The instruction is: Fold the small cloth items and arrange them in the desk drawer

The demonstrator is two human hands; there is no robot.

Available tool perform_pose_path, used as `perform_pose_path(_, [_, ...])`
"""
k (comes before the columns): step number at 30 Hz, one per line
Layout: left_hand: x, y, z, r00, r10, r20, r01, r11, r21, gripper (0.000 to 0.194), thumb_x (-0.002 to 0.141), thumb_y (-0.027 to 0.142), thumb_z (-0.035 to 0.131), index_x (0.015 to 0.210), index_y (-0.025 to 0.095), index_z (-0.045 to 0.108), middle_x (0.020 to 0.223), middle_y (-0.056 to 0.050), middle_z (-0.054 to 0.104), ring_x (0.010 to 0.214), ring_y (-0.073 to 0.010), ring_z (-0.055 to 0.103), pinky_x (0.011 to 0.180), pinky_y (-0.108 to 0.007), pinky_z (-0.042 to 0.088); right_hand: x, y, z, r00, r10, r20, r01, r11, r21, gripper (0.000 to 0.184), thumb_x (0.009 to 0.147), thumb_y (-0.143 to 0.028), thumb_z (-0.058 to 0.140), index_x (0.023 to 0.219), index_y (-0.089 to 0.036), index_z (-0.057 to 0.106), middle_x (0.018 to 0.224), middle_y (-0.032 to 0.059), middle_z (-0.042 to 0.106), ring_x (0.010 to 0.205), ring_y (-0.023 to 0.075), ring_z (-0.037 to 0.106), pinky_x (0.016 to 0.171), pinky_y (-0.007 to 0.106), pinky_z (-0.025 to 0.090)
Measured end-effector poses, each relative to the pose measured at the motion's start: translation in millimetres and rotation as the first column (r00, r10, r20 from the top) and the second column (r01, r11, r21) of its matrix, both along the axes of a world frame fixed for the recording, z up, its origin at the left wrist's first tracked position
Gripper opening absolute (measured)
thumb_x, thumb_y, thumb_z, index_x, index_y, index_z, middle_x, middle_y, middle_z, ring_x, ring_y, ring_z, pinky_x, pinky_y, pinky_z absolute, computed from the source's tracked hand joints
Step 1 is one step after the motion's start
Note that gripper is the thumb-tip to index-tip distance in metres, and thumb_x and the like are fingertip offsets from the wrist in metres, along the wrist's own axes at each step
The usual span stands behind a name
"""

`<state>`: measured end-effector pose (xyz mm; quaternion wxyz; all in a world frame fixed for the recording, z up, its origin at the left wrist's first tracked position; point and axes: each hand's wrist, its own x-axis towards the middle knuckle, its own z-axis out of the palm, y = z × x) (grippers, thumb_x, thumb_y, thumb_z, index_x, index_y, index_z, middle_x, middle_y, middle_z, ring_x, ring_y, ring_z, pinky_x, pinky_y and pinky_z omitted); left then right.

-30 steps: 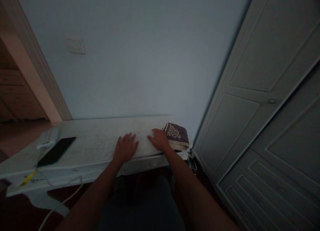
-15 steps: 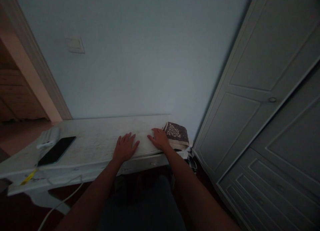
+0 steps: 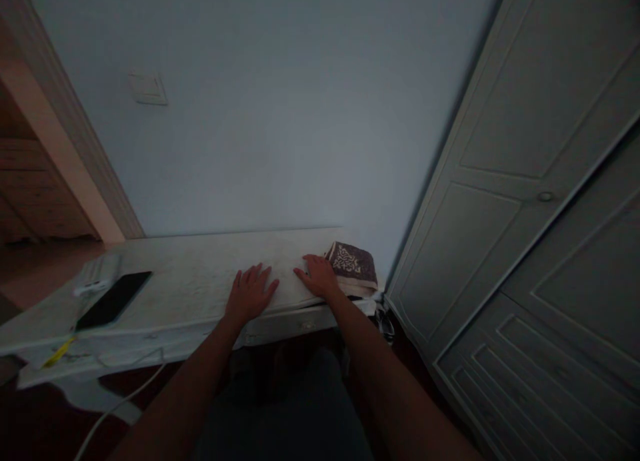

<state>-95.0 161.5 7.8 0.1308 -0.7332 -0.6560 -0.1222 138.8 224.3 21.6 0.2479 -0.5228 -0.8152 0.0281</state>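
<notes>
Head view: hands (image 3: pixel 249 296) (image 3: pixel 321 277) flat on mottled tabletop (image 3: pixel 190 274); folded patterned cloth (image 3: pixel 356 266).

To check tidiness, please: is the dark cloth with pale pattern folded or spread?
Folded: the dark patterned cloth forms a compact block beside the right hand, not a flat sheet.

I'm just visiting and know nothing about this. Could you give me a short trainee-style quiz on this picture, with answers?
1. Which hand is nearer the patterned cloth?
2. True or false: the left hand is gripping a cable.
3. Where on the white table does the black phone lie? A, right of the cloth; B, left of the left hand; C, between the hands.

Key: 1. The right hand. 2. False; it lies palm down with fingers spread. 3. B.
</notes>
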Motion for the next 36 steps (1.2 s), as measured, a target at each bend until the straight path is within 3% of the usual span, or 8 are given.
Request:
perform_pose_path(15, [0,-2,2.8,1.000,-0.003,0.001,0.003,1.000,0.000,0.059,0.108,0.053,0.037,0.154,0.020,0.055,0.163,-0.015,0.049,0.149,-0.0346,0.046,0.127,-0.059,0.027,0,0,-2.7,1.000,0.000,-0.008,0.001,1.000,0.022,0.056,0.107,-0.057,0.052,0.144,-0.016,0.059,0.146,0.0143,0.063,0.136,0.0291,0.053,0.116,0.042,0.035])
perform_pose_path(20, [0,-2,1.6,1.000,-0.008,0.000,0.008,1.000,0.020,0.059,0.108,0.053,0.037,0.153,0.019,0.055,0.163,-0.016,0.050,0.148,-0.0337,0.047,0.127,-0.059,0.027,0,2,4.0,0.999,0.018,-0.039,-0.016,0.999,0.049,0.050,0.106,-0.052,0.055,0.140,-0.016,0.060,0.142,0.0148,0.065,0.133,0.0285,0.055,0.115,0.043,0.037])
perform_pose_path(24, [0,-1,0.9,0.999,-0.023,0.027,0.022,0.999,0.033,0.058,0.109,0.052,0.037,0.152,0.019,0.056,0.162,-0.016,0.050,0.148,-0.0341,0.047,0.126,-0.060,0.028,0,-21,-1.5,0.955,0.130,-0.268,-0.055,0.961,0.270,0.039,0.107,-0.044,0.048,0.130,-0.017,0.064,0.136,0.0161,0.066,0.129,0.0275,0.056,0.113,0.044,0.039])
perform_pose_path(27, [-1,0,0.4,0.998,-0.032,0.051,0.029,0.999,0.046,0.058,0.108,0.051,0.039,0.151,0.017,0.058,0.160,-0.017,0.053,0.146,-0.0352,0.048,0.126,-0.060,0.029,0,-73,-37.4,0.833,0.160,-0.530,0.050,0.932,0.360,0.036,0.108,-0.045,0.043,0.110,-0.020,0.068,0.110,0.0128,0.070,0.109,0.0264,0.062,0.100,0.042,0.046])
perform_pose_path(29, [-1,2,-0.3,0.997,-0.038,0.069,0.033,0.997,0.064,0.057,0.108,0.051,0.041,0.148,0.017,0.060,0.157,-0.017,0.055,0.145,-0.0356,0.050,0.125,-0.059,0.030,-1,-114,-73.1,0.755,0.094,-0.649,0.078,0.970,0.232,0.040,0.108,-0.048,0.040,0.090,-0.023,0.065,0.088,0.0070,0.067,0.085,0.0233,0.061,0.081,0.036,0.047])
perform_pose_path(32, [-2,4,-1.8,0.992,-0.049,0.115,0.038,0.995,0.096,0.055,0.107,0.051,0.043,0.143,0.016,0.063,0.151,-0.016,0.062,0.139,-0.0348,0.055,0.124,-0.057,0.032,-7,-155,-118.9,0.642,-0.144,-0.753,0.057,0.989,-0.140,0.050,0.105,-0.061,0.043,0.077,-0.025,0.064,0.072,0.0022,0.063,0.069,0.0210,0.057,0.068,0.033,0.042])
perform_pose_path(34, [-4,5,-2.8,0.984,-0.061,0.165,0.041,0.992,0.121,0.054,0.106,0.051,0.043,0.139,0.015,0.065,0.143,-0.016,0.067,0.134,-0.0337,0.059,0.122,-0.055,0.035,-14,-160,-133.0,0.511,-0.291,-0.809,-0.020,0.937,-0.350,0.055,0.098,-0.071,0.049,0.076,-0.025,0.067,0.069,0.0016,0.063,0.065,0.0203,0.057,0.064,0.032,0.041])
perform_pose_path(36, [-6,6,-3.0,0.970,-0.095,0.225,0.062,0.986,0.152,0.053,0.105,0.051,0.043,0.135,0.014,0.067,0.136,-0.016,0.071,0.129,-0.0332,0.062,0.119,-0.053,0.039,-22,-150,-134.1,0.330,-0.455,-0.827,-0.099,0.855,-0.510,0.060,0.090,-0.079,0.055,0.073,-0.023,0.068,0.067,0.0023,0.064,0.059,0.0187,0.055,0.058,0.030,0.042])
